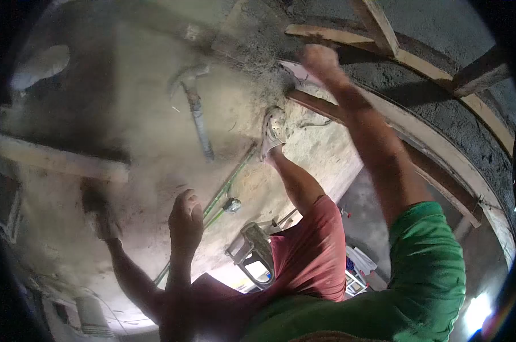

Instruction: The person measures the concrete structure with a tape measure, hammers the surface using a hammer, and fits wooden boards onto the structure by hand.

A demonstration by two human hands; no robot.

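Wooden framing curves through the frame's upper right, its left end close to the blurred right hand; whether that grips anything I cannot tell, nor for the half-curled left hand, lower left of centre. A hammer lies upper left.

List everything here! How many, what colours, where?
Hammer: one, grey, upper left
Blurry thing: one, pale, upper left
Plank: one, pale, left
Wooden pieces: several, brown, upper right
Long strip: one, green, centre
Round thing: one, grey, beside strip
Looped thing: one, grey, bottom centre
Bucket-like thing: one, pale, lower left
Light: one, white, lower right
Clutter: can't count, mixed, bottom
Shoe: one clear, pale, centre
Shorts: one pair, red, bottom
Sleeve: one, green, right
Legs: two, bare, left and centre
Left hand: one, bare, centre left
Right hand: one, bare, top
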